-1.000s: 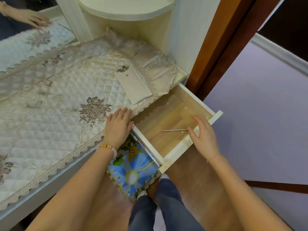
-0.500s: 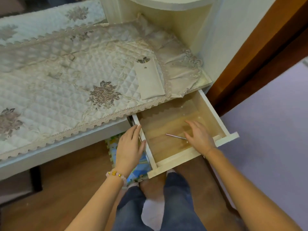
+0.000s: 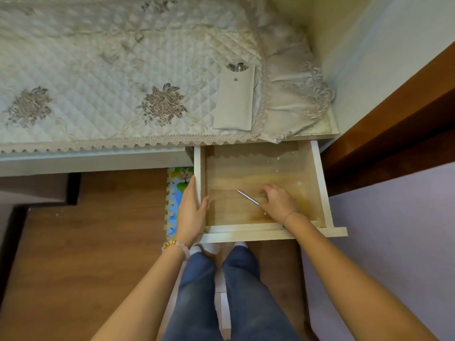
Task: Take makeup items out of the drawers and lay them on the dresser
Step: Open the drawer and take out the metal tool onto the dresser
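Our right grip (image 3: pixel 278 203) pinches one end of a thin, silvery pencil (image 3: pixel 247 196) in the drawer (image 3: pixel 319 183); our left grip (image 3: pixel 192 210) clasps its left wall.

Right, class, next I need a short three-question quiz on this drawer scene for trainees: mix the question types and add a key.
1. True or false: the light wooden drawer is pushed shut.
2. What does the left hand hold? A) the drawer's left wall; B) the flat beige fabric pouch; C) the quilted cream cloth.
3. Fill in: the thin silver stick, one end pinched by the right hand, is inside the ____.

Key: 1 false; 2 A; 3 drawer.
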`<state>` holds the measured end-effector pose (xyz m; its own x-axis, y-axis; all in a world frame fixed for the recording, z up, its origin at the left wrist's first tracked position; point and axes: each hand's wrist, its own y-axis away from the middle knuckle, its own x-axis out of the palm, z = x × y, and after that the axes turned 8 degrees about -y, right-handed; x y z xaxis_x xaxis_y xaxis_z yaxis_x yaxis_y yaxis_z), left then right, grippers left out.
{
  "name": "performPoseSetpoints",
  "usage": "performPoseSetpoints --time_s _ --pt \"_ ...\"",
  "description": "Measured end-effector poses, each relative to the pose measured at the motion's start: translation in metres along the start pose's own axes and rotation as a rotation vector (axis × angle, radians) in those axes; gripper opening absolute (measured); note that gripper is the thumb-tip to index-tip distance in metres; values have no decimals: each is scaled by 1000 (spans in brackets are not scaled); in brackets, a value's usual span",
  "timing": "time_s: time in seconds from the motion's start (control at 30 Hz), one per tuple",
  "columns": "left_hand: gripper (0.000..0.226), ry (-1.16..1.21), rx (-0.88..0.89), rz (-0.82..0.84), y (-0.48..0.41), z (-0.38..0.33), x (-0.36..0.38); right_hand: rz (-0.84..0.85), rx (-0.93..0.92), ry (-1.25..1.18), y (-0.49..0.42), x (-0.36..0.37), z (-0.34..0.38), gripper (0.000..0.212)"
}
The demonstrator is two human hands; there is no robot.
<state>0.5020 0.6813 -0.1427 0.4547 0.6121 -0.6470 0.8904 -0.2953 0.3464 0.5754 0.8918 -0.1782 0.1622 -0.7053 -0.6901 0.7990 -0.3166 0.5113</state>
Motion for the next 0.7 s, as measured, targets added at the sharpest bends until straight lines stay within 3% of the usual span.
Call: performPoseSetpoints --time_s 0.33,0.7 --pt "57 146 -86 -3 3 3 -4 66 58 93 -11 9 -1 12" --pt "48 178 -101 18 -1 5 -9 50 61 99 -8 9 -2 17"
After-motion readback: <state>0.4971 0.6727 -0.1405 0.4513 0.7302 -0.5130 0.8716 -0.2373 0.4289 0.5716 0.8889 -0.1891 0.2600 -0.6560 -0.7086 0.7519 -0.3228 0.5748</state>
